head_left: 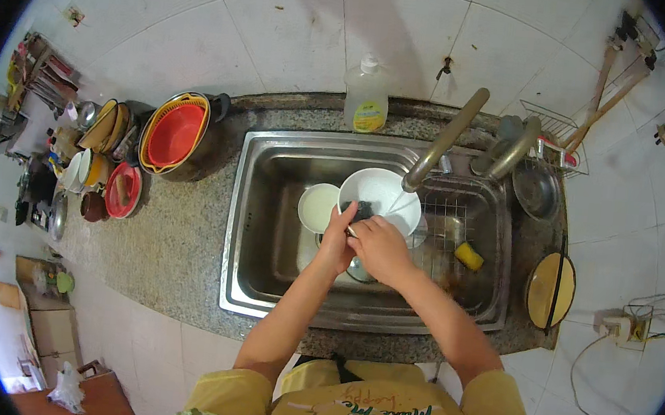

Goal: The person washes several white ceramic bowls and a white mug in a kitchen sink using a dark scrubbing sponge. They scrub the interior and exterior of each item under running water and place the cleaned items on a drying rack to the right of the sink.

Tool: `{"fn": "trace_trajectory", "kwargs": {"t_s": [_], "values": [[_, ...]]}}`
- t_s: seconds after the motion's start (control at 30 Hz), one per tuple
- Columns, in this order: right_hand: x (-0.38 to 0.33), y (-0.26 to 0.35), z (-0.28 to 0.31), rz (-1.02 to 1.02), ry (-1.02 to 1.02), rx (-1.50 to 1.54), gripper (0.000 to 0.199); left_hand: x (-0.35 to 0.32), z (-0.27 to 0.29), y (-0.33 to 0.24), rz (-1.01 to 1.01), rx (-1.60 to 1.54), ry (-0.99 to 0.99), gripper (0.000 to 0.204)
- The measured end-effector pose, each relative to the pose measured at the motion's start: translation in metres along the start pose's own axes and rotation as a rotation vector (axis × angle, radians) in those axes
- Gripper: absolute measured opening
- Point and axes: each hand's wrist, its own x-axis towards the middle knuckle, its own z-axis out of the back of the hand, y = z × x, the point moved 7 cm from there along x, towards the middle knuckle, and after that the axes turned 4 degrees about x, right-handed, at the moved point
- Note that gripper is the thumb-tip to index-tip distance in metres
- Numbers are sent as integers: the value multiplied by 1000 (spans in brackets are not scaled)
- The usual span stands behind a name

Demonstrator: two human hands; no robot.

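A white bowl (383, 184) is tilted over the sink, under a thin stream of water from the metal tap (444, 142). My left hand (334, 244) is closed on its near left rim, with the thumb beside a dark scouring pad (359, 210) inside the bowl. My right hand (381, 250) overlaps the near rim, its fingers curled toward the left hand; what they grip is hidden. Beneath and to the left, a second white bowl (316, 207) with cloudy liquid stands in the steel sink (261, 269). Clear glass-like pieces show partly below my hands.
A yellow sponge (469, 257) lies by a wire rack (445, 216) on the sink's right side. Behind the sink stands a soap bottle (367, 99). A pot with red and yellow baskets (175, 135) and stacked dishes crowd the left counter. A round board (550, 291) is at right.
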Motion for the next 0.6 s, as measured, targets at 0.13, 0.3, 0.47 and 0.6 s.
{"fn": "trace_trajectory", "kwargs": {"t_s": [0.13,0.3,0.47,0.6], "values": [[3,-10,-17,109,350,17,25,-2,10,17,125,-99,46,40],[0,-43,-4,74,208,-428,22,-17,-7,3,75,107,139,52],[-18,-61,-19,-262,577,-224,22,-13,-7,-1,-2,269,132,55],[0,-31,-5,-94,133,220,39,-14,-11,15,106,102,219,56]]}}
